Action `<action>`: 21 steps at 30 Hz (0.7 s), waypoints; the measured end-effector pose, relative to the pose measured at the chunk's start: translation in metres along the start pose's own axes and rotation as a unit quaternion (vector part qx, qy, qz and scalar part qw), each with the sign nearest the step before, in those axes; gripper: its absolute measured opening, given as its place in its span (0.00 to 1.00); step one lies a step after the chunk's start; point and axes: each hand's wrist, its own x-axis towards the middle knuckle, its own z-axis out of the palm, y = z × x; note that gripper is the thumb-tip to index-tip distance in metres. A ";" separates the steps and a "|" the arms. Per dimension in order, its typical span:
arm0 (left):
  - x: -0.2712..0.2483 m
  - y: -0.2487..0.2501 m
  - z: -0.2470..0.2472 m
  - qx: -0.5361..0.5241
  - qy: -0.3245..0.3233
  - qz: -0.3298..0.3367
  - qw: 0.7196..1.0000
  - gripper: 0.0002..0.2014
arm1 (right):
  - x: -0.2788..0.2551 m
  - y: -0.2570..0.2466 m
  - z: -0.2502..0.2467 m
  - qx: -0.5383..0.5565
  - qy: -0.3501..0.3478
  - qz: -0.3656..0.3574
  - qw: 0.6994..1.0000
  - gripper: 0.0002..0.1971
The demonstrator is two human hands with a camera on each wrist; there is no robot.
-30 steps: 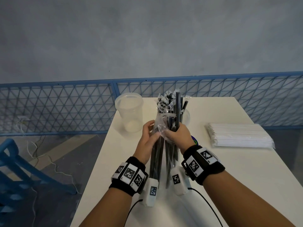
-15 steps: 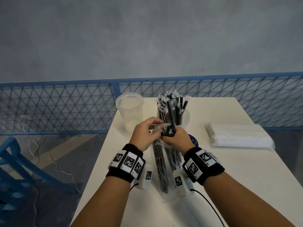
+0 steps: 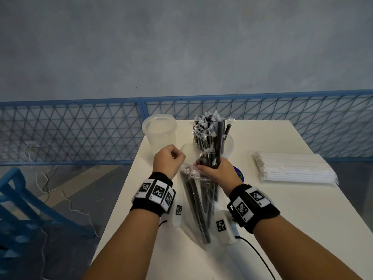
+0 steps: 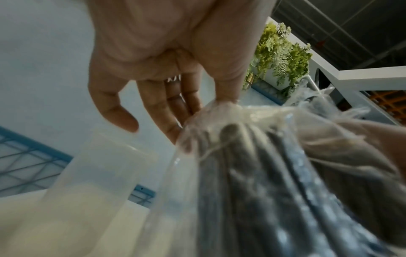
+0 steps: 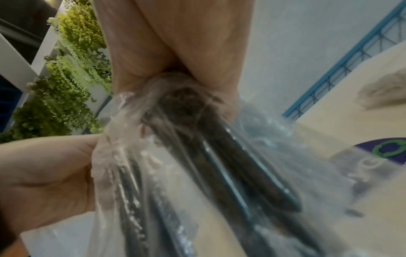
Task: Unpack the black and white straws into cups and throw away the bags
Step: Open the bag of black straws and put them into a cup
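Note:
My right hand (image 3: 203, 166) grips a bundle of black straws (image 3: 219, 142) at the mouth of a clear bag (image 3: 196, 201), which hangs below it over the white table (image 3: 282, 209). More black straws lie loose inside the bag (image 5: 219, 173). My left hand (image 3: 177, 158) pinches the bag's upper edge (image 4: 219, 107) between thumb and fingers, to the left of the bundle. An empty clear cup (image 3: 159, 132) stands at the table's far left corner. Behind the bundle is a second cup (image 3: 230, 143), largely hidden, with wrapped black straws (image 3: 202, 127) above it.
A sealed pack of white straws (image 3: 292, 168) lies on the right of the table. A round purple and green sticker (image 3: 239, 174) sits beside my right wrist. A blue mesh fence (image 3: 80, 130) runs behind the table, and a blue frame (image 3: 18, 199) stands on the floor at the left.
My left hand has moved left, drawing the bag's edge away from the bundle. The bag has slid lower along the straws while my right hand keeps its grip.

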 end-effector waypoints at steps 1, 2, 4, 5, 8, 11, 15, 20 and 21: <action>0.000 0.001 0.000 -0.045 -0.028 -0.015 0.998 0.09 | 0.001 0.000 0.000 0.015 0.016 -0.002 1.000 0.09; -0.002 0.005 -0.001 -0.108 -0.066 -0.039 0.991 0.08 | 0.002 -0.001 -0.001 0.033 0.037 -0.002 0.999 0.09; -0.007 0.005 -0.002 -0.220 -0.163 -0.101 0.957 0.17 | 0.006 -0.004 -0.004 0.079 0.086 0.008 0.993 0.11; -0.009 0.000 -0.002 -0.237 -0.204 -0.114 0.943 0.26 | 0.007 -0.006 -0.005 0.107 0.106 0.016 0.988 0.13; -0.019 -0.022 0.009 -0.161 -0.265 -0.080 0.947 0.47 | 0.012 -0.017 -0.007 0.180 0.109 0.025 0.977 0.15; -0.031 -0.039 0.023 -0.173 -0.218 -0.081 0.957 0.33 | 0.015 -0.030 -0.002 0.181 0.107 0.007 0.978 0.11; -0.030 -0.056 0.023 -0.201 -0.186 -0.079 0.958 0.14 | 0.023 -0.050 -0.013 0.234 0.140 -0.017 0.962 0.13; -0.031 -0.063 0.020 -0.204 -0.148 -0.105 0.962 0.09 | 0.032 -0.078 -0.033 0.296 0.180 -0.065 0.936 0.02; -0.032 -0.066 0.021 -0.209 -0.136 -0.119 0.961 0.07 | 0.033 -0.082 -0.036 0.304 0.185 -0.073 0.932 0.03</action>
